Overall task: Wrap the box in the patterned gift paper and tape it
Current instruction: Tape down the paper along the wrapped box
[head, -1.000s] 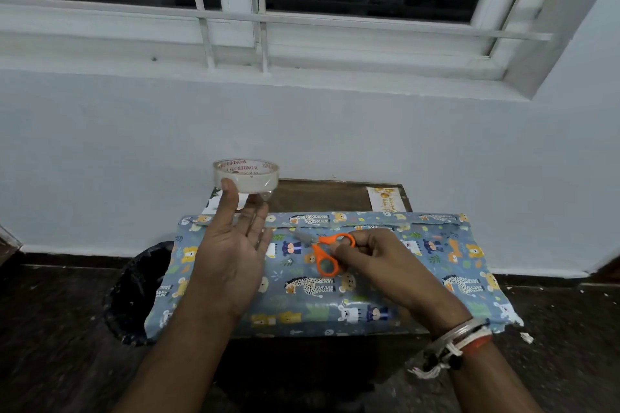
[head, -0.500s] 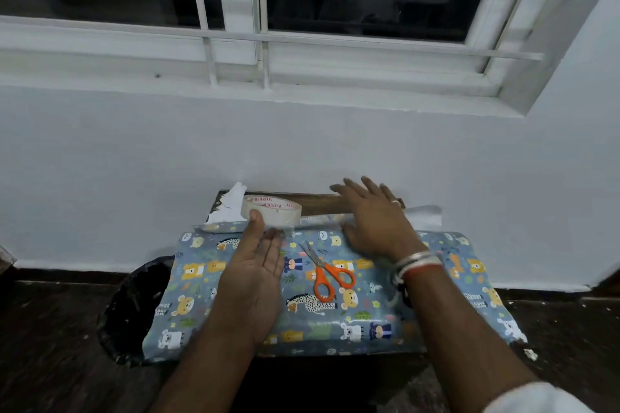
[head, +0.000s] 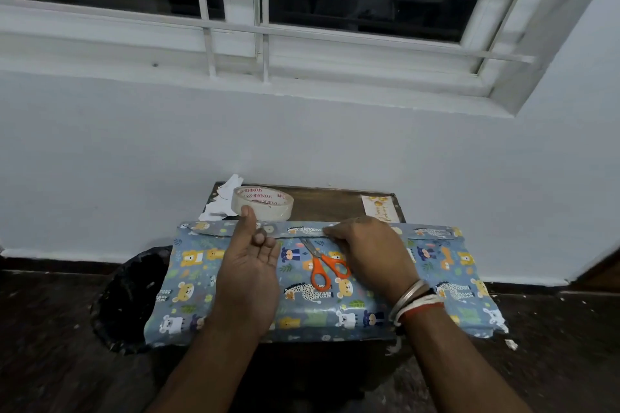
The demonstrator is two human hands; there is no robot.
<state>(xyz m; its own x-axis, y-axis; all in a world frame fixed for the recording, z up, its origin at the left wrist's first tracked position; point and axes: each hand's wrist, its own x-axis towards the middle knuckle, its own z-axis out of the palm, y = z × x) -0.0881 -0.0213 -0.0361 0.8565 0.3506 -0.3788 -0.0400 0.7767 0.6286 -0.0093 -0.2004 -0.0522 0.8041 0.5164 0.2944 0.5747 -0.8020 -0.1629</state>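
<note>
Right hand [head: 369, 251] fingers are pinching the gift paper [head: 208, 278] flap over the hidden box on the tabletop [head: 328, 203]. Left hand [head: 250, 268] thumb is touching the tape roll [head: 265, 208], grip unclear. If the pinch is slackening before tape lands, the flap is likely springing open.

Scissors [head: 318, 256] on the box [head: 436, 278]; tape roll [head: 265, 203] behind it, leftward.
</note>
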